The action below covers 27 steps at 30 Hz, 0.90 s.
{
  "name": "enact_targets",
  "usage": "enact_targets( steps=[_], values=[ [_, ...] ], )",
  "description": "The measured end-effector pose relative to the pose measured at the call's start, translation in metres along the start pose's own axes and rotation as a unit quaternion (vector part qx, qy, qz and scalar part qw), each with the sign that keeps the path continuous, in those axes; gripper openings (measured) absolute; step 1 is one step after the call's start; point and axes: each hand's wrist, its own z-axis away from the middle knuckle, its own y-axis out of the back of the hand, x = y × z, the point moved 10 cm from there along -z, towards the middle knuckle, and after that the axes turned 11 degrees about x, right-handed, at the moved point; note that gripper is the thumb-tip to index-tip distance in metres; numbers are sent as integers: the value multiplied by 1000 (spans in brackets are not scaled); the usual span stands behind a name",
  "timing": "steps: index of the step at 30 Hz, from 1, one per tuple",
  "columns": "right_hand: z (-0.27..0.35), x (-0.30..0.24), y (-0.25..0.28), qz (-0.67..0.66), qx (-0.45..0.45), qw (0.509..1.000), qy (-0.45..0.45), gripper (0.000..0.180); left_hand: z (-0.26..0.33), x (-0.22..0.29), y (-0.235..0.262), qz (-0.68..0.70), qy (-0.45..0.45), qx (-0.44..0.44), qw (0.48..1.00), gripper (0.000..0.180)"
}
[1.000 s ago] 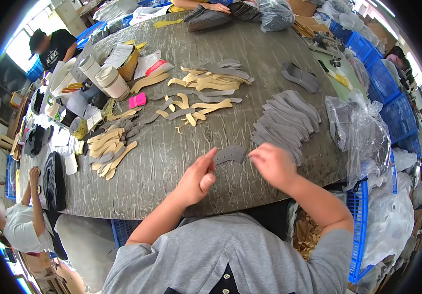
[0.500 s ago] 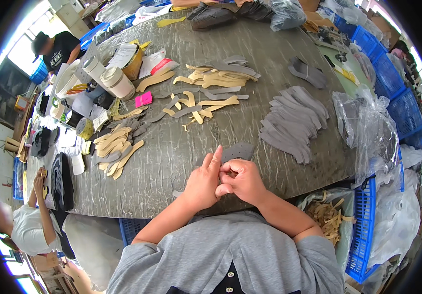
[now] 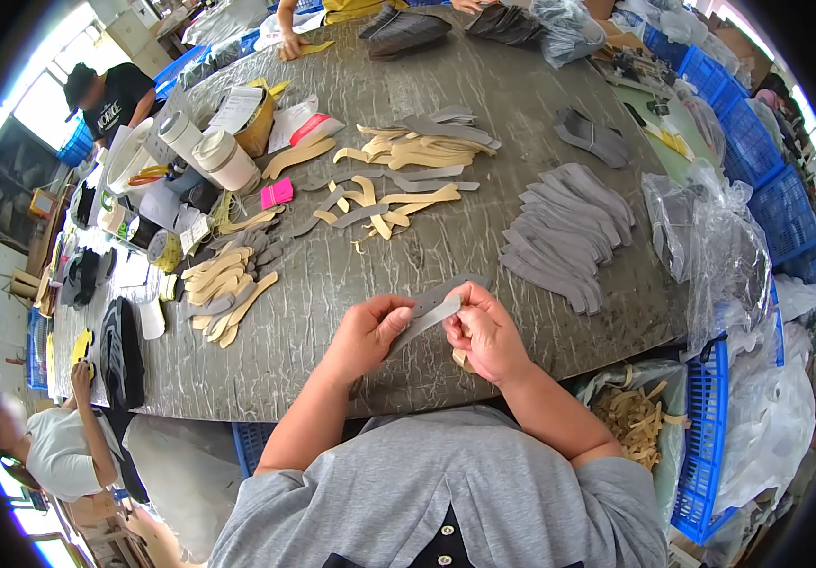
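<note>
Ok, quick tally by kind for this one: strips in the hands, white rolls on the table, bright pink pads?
grey strip, pinched by left hand and right hand: 1
white rolls: 2
pink pad: 1
Total: 4

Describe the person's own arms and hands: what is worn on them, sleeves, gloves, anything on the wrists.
Both hands, the left hand and the right hand, are bare, with no gloves. No watch, band or ring shows on either. The forearms are uncovered up to past the elbows. The grey shirt has short sleeves that end on the upper arms, and dark buttons run down its front.
</note>
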Motion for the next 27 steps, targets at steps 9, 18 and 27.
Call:
enact_targets(
  steps=[9, 18, 27],
  values=[
    [16, -4, -9, 207, -26, 978, 21, 21, 16, 114, -18, -193, -360, -12, 913, 28],
    [91, -85, 155, -49, 118, 991, 49, 9, 8, 42, 15, -77, -177, 23, 981, 12],
    [174, -64, 237, 815, 26, 573, -81, 12, 12, -38, 56, -27, 112, 104, 988, 8]
  ],
)
